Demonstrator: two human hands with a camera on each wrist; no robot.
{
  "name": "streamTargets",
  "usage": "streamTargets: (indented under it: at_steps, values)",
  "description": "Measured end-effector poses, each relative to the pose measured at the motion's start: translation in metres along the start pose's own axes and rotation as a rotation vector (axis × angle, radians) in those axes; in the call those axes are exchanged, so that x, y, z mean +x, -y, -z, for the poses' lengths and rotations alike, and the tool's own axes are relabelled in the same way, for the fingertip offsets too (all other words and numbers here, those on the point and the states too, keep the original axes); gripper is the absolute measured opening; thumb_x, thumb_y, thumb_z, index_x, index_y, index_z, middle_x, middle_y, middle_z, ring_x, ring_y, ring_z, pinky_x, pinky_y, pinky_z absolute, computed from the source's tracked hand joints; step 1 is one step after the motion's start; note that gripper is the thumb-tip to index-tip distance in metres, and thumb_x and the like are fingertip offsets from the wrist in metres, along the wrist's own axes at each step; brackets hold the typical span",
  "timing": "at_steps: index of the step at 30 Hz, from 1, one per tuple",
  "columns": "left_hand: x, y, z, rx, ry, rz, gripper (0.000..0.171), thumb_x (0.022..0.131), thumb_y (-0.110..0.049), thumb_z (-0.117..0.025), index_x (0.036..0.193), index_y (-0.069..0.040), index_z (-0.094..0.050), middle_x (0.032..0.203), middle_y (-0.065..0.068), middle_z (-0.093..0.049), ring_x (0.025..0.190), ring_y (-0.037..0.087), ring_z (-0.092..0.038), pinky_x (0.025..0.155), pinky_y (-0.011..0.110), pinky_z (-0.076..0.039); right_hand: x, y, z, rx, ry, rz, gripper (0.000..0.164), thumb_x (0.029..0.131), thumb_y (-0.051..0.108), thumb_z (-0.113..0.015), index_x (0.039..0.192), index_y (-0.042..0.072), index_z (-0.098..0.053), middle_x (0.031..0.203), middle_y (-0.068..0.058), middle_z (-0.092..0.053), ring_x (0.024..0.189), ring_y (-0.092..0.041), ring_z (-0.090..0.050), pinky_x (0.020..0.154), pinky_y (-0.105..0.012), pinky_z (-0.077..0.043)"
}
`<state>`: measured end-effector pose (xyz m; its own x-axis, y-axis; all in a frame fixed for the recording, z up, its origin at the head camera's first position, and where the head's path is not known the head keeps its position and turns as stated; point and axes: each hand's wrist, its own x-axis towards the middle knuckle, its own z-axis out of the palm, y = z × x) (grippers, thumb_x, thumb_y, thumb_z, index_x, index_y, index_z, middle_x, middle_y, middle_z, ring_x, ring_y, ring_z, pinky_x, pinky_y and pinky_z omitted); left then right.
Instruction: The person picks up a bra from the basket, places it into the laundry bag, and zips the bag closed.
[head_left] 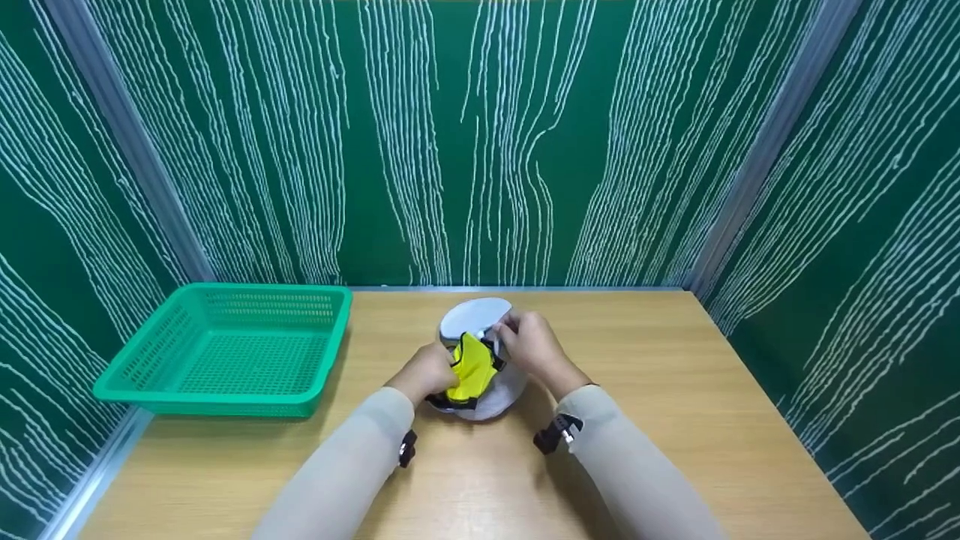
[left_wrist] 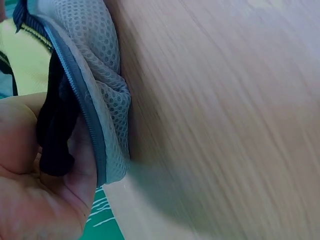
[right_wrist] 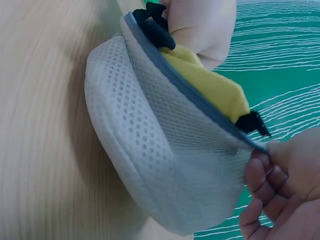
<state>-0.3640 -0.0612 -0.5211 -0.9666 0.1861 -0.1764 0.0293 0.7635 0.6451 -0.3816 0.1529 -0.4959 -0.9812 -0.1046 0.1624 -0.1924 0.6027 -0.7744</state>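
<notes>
Right of a green basket (head_left: 210, 398), a white mesh bag (head_left: 501, 395) on the surface (head_left: 660, 390) holds yellow cloth (head_left: 474, 367) between both hands: left hand (head_left: 426, 370) gripping it, right hand (head_left: 534, 345) pinching the bag's zippered rim (right_wrist: 175, 79).

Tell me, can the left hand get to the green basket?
Probably yes: I see nothing between the left hand and the basket, though the hand seems to hold the yellow cloth, so it might let go first.

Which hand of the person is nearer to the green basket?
Left. The left hand is to the right of the green basket, at the yellow cloth; the right hand is farther right, pinching the white bag's edge.
</notes>
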Motion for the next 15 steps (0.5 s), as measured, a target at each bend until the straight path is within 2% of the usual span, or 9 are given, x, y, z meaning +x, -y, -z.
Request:
streamTargets:
  at_steps: [5, 11, 15]
  values:
    - [-0.0002, -0.0012, -0.0001, 0.059, 0.006, -0.038, 0.029, 0.081, 0.008, -0.07, 0.073, -0.015, -0.055, 0.074, 0.0, -0.051, 0.07, 0.018, -0.052, 0.061, 0.028, -0.047, 0.0003, 0.0005, -0.0035, 0.053, -0.063, 0.08, 0.012, 0.111, 0.01, -0.073, 0.102, 0.003, -0.078, 0.097, -0.011, -0.079, 0.087, -0.018, -0.067, 0.076, -0.027, -0.059]
    - [0.0011, 0.002, -0.0019, 0.115, -0.002, -0.074, 0.029, 0.085, 0.008, -0.069, 0.074, -0.015, -0.054, 0.075, 0.001, -0.051, 0.071, 0.019, -0.052, 0.062, 0.03, -0.045, 0.0013, -0.0023, -0.0065, 0.127, -0.131, 0.115, 0.011, 0.109, 0.008, -0.074, 0.1, 0.002, -0.077, 0.094, -0.011, -0.078, 0.087, -0.017, -0.068, 0.078, -0.024, -0.058]
    - [0.0058, 0.0046, -0.0042, 0.188, -0.031, -0.174, 0.024, 0.09, 0.009, -0.069, 0.078, -0.012, -0.064, 0.081, 0.003, -0.057, 0.076, 0.02, -0.053, 0.069, 0.033, -0.048, 0.0022, -0.0048, -0.0073, 0.127, -0.14, 0.117, 0.012, 0.11, 0.008, -0.073, 0.1, 0.002, -0.077, 0.096, -0.012, -0.078, 0.089, -0.018, -0.068, 0.08, -0.027, -0.059]
